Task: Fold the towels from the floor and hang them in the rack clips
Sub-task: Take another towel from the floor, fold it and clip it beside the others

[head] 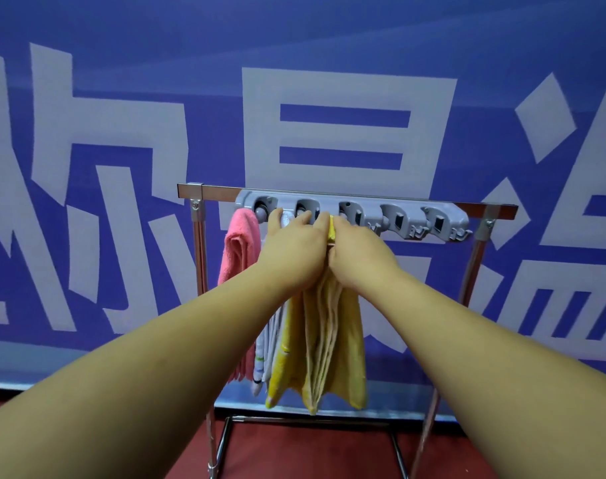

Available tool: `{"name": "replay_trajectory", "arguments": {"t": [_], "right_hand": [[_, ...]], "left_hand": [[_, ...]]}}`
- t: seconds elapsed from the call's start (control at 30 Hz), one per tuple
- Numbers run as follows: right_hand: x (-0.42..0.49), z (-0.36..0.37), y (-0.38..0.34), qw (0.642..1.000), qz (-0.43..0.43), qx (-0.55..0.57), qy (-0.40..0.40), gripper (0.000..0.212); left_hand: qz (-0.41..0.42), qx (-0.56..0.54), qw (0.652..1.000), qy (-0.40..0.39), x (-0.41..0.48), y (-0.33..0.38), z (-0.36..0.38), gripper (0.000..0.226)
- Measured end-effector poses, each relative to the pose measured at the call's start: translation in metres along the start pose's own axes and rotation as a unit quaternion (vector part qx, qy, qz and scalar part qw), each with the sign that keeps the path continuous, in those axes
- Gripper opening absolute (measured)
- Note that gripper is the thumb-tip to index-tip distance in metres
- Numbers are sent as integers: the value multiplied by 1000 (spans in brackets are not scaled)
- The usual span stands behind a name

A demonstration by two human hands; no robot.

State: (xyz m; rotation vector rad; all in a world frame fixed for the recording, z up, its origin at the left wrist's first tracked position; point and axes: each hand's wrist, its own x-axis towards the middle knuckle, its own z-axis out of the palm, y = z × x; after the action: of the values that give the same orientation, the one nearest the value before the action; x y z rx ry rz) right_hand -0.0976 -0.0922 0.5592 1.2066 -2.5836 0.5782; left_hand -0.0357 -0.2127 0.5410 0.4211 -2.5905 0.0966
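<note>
A grey clip strip [398, 216] with several clips is fixed to a metal rack [211, 191]. A pink towel [237, 247] hangs from the leftmost clip. A white striped towel [268, 354] hangs at the second clip, partly behind my left arm. A folded yellow towel [332, 340] hangs down below my hands, its top edge pressed up at the third clip. My left hand [294, 247] and my right hand [360, 254] sit side by side, both gripping the yellow towel's top. The clip behind my fingers is hidden.
Two empty clips [436, 221] remain on the strip's right end. The rack's legs [467, 288] stand on a dark red floor [294, 451]. A blue wall with large white characters [329, 133] rises directly behind the rack.
</note>
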Motion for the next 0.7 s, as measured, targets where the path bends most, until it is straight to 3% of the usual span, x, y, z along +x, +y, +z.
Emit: {"name": "replay_trajectory", "arguments": {"t": [0.17, 0.3, 0.47, 0.7], "right_hand": [[-2, 6, 1, 998, 12, 52, -37, 66], [-17, -15, 8, 994, 24, 67, -81, 56], [-49, -52, 16, 993, 50, -4, -103, 74], [-121, -121, 17, 990, 71, -82, -91, 79]], "left_hand": [[-7, 3, 1000, -28, -5, 0, -1, 68], [-24, -49, 997, -50, -14, 2, -21, 51], [-22, -1, 994, -107, -34, 24, -63, 82], [-20, 28, 992, -119, -74, 75, -114, 86]]}}
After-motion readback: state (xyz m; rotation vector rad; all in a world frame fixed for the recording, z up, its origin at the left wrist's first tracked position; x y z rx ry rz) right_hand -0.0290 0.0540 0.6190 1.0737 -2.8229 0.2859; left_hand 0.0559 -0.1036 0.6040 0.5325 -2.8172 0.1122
